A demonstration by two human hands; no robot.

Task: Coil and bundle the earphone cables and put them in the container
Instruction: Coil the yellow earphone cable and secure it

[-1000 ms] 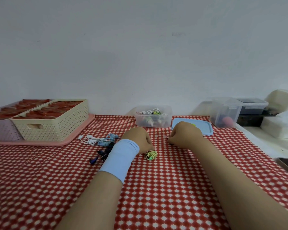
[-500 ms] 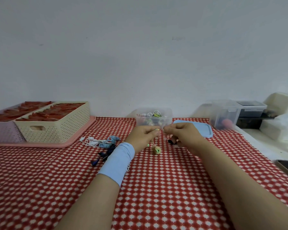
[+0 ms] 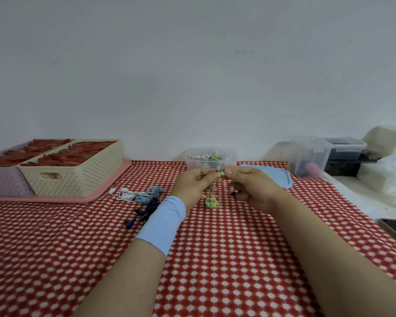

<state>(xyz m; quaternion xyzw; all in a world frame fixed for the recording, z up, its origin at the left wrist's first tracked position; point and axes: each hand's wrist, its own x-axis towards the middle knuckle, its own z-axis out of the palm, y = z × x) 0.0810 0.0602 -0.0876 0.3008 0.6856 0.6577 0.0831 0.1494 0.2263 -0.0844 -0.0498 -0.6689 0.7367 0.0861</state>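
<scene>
Red-and-white patterned cloth covers the worktop (image 3: 215, 259), which is set against a plain pale wall. Above the cloth, the yellow-green earphone cable (image 3: 212, 200) is held up between both hands. Its upper end is pinched by thumb and forefinger of the right hand (image 3: 252, 187), and the strand just below is pinched by the left hand (image 3: 192, 185), so each grip is closed on the cable. The tangled remainder hangs beneath the hands; whether it touches the cloth cannot be told. The clear container (image 3: 212, 159) stands just behind the hands with bundled cables already inside, and its blue lid (image 3: 278, 178) is laid beside it. More loose cables (image 3: 140, 196) lie to the left.

The cable is judged very light, thin and limp, and likely to snag or spring out of its loops. It is best taken near the earbud end, with the strand fed through the other fingers as it is coiled.

A second ago both hands were lowered to the worktop and the cable lay on the cloth beside the left hand; it has since been lifted.
</scene>
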